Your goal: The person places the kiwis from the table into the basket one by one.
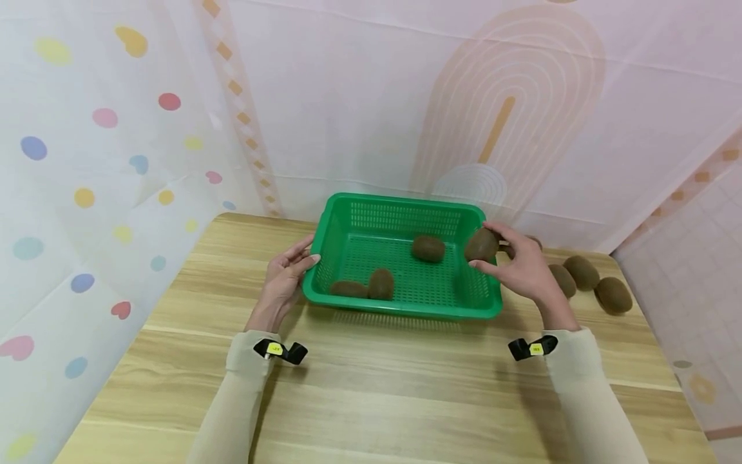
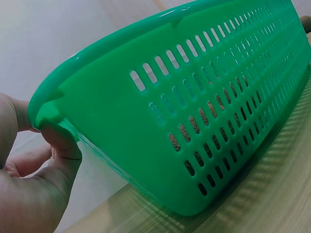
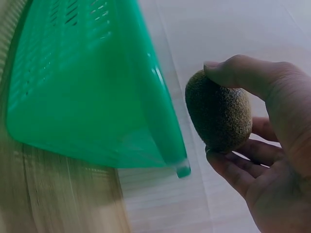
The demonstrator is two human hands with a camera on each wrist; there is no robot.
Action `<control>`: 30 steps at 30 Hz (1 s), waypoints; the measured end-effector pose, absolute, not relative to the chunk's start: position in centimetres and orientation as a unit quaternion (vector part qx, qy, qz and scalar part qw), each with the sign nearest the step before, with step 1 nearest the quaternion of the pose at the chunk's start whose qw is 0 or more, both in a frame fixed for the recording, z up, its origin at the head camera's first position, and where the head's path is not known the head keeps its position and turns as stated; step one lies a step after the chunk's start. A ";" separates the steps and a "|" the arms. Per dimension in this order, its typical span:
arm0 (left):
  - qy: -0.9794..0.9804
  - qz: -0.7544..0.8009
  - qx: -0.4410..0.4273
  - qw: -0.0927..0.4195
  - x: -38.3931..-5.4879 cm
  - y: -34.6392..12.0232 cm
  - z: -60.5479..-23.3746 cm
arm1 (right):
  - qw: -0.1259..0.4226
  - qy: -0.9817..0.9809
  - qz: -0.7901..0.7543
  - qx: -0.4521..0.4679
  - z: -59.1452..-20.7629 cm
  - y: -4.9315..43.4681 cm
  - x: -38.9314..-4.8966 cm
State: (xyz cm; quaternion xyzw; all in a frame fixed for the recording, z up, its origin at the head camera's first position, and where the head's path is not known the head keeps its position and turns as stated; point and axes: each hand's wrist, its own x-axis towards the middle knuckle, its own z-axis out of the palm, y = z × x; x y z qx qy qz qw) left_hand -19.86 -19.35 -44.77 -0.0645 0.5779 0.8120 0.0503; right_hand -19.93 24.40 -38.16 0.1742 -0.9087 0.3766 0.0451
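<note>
A green plastic basket (image 1: 400, 308) with slotted walls stands on the wooden table. Three brown kiwis lie inside: one kiwi (image 1: 428, 249) toward the back right, and a pair, an upright kiwi (image 1: 380, 284) beside a flatter-lying kiwi (image 1: 349, 289), at the front left. My left hand (image 1: 285, 274) grips the basket's left rim, its thumb (image 2: 60, 138) bent against the edge in the left wrist view. Between thumb and fingers, my right hand (image 1: 522, 263) holds another kiwi (image 3: 218, 111) above the basket's right rim.
To the right of the basket, several loose kiwis lie on the table (image 1: 371, 399), among them one kiwi (image 1: 613, 296) farthest right and another kiwi (image 1: 581, 273) behind it. A patterned cloth (image 1: 348, 96) hangs close behind the table, and a dotted one (image 1: 116, 212) at the left.
</note>
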 end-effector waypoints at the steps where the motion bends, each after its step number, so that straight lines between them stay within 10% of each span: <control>1: 0.578 0.812 -0.064 0.050 -19.9 -19.3 -44.8 | 0.041 -0.908 0.377 0.176 -38.2 24.3 -20.0; 17: 0.576 0.813 -0.068 0.045 -19.9 -19.3 -44.8 | -0.022 -0.933 0.314 0.174 -38.0 23.0 -19.8; 30: 0.570 0.818 -0.065 0.045 -19.7 -19.2 -44.6 | 0.028 -0.933 0.311 0.180 -38.2 24.4 -19.5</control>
